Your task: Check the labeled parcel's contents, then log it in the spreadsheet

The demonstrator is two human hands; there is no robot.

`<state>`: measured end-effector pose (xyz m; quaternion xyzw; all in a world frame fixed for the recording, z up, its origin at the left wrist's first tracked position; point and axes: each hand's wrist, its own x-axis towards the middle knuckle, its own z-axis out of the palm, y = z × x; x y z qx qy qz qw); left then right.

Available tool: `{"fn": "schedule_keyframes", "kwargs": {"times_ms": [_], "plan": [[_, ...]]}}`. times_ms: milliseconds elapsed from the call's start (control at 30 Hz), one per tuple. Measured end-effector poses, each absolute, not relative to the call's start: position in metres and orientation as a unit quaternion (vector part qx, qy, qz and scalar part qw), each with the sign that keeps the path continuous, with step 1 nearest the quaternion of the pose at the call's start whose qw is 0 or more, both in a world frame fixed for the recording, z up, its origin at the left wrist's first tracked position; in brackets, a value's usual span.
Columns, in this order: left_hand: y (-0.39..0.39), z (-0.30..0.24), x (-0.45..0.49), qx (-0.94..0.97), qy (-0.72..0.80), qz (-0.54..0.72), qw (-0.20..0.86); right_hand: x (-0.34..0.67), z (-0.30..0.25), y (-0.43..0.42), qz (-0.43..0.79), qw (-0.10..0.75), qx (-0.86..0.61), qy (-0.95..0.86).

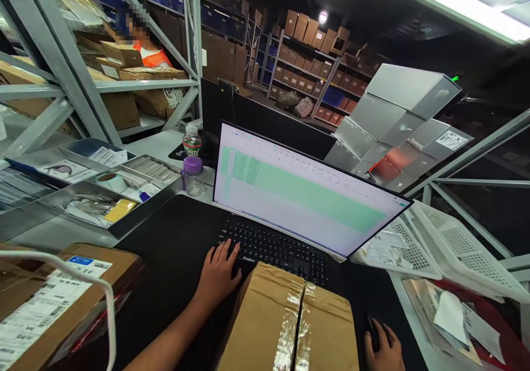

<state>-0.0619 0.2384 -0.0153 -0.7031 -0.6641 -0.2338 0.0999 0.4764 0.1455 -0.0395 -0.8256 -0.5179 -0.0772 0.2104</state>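
Observation:
My left hand [218,271] rests with its fingers spread on the left end of a black keyboard [269,244]. At the lower right, my right hand [384,346] is curled over a black computer mouse [375,335] on a dark desk mat [174,249]. Between my arms sits a taped cardboard box [265,316], which covers part of the keyboard's front edge. Behind the keyboard stands a monitor [298,189] showing a spreadsheet with a green highlighted area.
A labelled carton [62,299] with a white cable [110,310] over it is at left. Behind are an organizer tray [120,194] and a purple-lidded bottle [192,175]. White baskets [455,244] and papers [451,316] lie right; grey boxes [397,117] are stacked beyond. A person [155,56] is behind the rack.

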Motion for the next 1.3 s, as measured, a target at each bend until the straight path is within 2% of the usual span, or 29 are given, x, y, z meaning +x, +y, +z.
{"fn": "schedule_keyframes", "kwargs": {"times_ms": [500, 800, 1300], "plan": [[0.240, -0.016, -0.064, -0.708, -0.661, -0.224, 0.112, 0.469, -0.032, 0.142, -0.079, 0.186, -0.819, -0.537], [0.241, -0.017, -0.064, -0.708, -0.658, -0.239, 0.090, 0.466, -0.030, 0.143, -0.084, 0.193, -0.817, -0.537], [0.241, -0.017, -0.065, -0.712, -0.655, -0.225, 0.113, 0.466, -0.030, 0.141, -0.086, 0.199, -0.807, -0.550]]}}
